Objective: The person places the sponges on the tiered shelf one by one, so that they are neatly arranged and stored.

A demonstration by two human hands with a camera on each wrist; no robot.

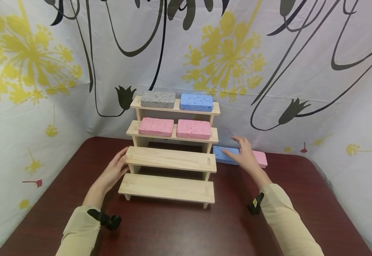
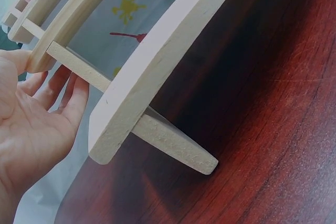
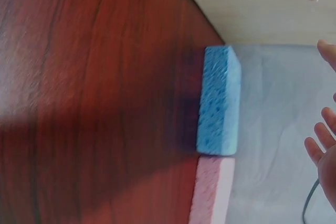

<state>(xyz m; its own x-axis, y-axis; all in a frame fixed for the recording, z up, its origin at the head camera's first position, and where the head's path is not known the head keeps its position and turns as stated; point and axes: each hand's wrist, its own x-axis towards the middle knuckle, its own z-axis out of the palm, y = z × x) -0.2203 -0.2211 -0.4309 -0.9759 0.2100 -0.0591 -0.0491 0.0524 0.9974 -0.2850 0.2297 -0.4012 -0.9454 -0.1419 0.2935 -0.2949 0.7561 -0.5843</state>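
Observation:
A stepped wooden shelf (image 1: 171,159) stands on the table. My left hand (image 1: 113,170) holds the left end of its second board from the bottom; in the left wrist view the thumb lies at the board's end with the fingers beneath. My right hand (image 1: 246,156) hovers over a blue sponge (image 1: 227,156) right of the shelf, fingers spread and nothing between them. A pink sponge (image 1: 261,159), partly hidden by that wrist, lies end to end with the blue one. On the top board sit a grey sponge (image 1: 158,99) and a blue sponge (image 1: 196,102).
Two pink sponges, one left (image 1: 156,127) and one right (image 1: 193,129), lie on the board below the top. The dark red table (image 1: 179,227) meets a patterned cloth (image 1: 173,67) behind and at both sides. The lowest board (image 1: 168,186) stands nearest me.

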